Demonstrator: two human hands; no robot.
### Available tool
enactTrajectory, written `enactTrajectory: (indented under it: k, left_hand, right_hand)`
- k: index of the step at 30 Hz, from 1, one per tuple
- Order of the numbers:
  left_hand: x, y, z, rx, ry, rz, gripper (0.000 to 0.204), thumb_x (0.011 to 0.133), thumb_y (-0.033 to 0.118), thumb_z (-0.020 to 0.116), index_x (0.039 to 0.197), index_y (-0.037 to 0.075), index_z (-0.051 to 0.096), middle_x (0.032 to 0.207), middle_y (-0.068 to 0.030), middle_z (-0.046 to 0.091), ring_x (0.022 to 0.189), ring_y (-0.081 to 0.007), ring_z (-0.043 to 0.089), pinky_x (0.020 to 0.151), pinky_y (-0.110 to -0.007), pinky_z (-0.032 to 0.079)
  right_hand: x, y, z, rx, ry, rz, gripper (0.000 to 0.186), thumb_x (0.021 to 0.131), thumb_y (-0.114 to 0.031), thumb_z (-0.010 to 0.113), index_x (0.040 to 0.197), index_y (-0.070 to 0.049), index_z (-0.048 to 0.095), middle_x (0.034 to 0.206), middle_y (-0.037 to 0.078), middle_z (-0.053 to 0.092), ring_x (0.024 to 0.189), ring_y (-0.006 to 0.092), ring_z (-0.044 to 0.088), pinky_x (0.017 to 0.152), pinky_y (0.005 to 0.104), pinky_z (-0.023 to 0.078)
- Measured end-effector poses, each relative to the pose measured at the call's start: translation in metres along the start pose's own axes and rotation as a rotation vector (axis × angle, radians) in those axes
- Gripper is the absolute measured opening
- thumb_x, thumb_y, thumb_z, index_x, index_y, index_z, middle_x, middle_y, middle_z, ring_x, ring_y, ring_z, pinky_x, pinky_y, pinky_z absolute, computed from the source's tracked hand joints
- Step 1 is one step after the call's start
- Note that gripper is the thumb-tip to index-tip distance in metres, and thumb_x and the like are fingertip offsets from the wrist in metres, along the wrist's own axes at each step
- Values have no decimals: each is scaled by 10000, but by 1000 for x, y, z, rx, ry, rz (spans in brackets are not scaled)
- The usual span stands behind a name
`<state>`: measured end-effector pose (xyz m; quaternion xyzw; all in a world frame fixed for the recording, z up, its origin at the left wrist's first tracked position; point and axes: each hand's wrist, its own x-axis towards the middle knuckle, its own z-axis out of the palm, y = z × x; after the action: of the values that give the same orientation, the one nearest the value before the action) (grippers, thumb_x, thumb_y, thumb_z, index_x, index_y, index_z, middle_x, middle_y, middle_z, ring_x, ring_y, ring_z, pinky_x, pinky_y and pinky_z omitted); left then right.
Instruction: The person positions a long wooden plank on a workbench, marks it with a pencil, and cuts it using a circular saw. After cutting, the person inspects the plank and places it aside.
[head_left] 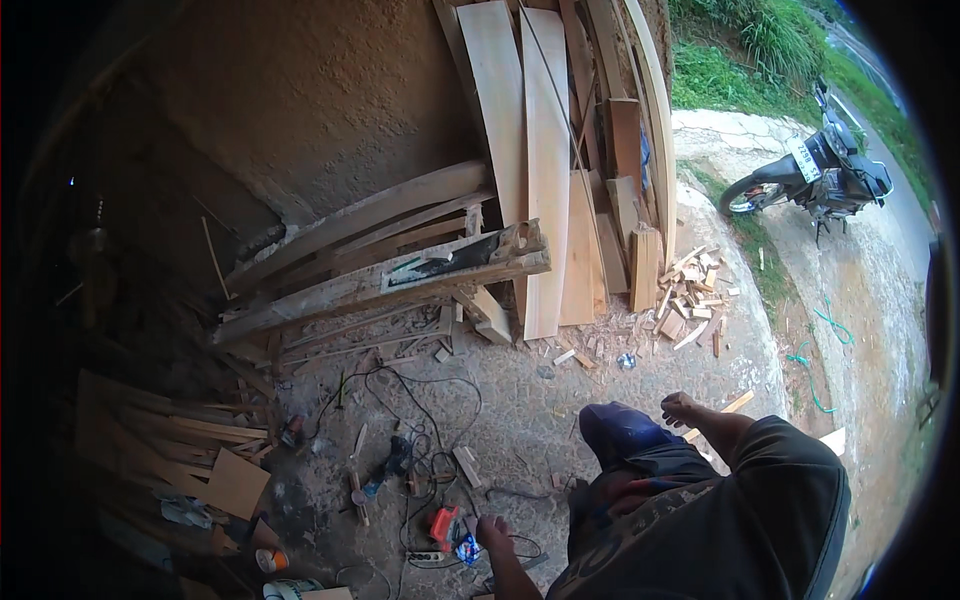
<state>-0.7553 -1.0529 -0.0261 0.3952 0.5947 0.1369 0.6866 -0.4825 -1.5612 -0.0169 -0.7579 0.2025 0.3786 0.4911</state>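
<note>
My left hand hangs near the lower middle, fingers loosely apart, with nothing visible in it. Just left of it in the picture lie a red power tool, a small blue-and-white packet and a white power strip among tangled black cables. My right hand is out beside my bent knee, fingers curled closed with no object visible in them; a light wood stick lies on the floor beyond it. A dark power tool rests on the concrete further left.
Tall boards lean on the wall, with a long weathered beam across in front. Wood offcuts are heaped at their foot. Stacked scraps fill the dim left side. A parked motorcycle and green hose are outside at right.
</note>
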Motion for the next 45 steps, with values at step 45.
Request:
enactTrajectory:
  k: [45]
  left_hand:
    - [-19,47,314,714,-160,167,438,890,153,706,1266,-37,586,1260,-208,614,1098,-319,626,948,-437,525]
  right_hand:
    - [446,-721,-205,973,370,-708,587,901,-607,624,1095,-52,641,1009,30,571,955,145,497,882,317,392]
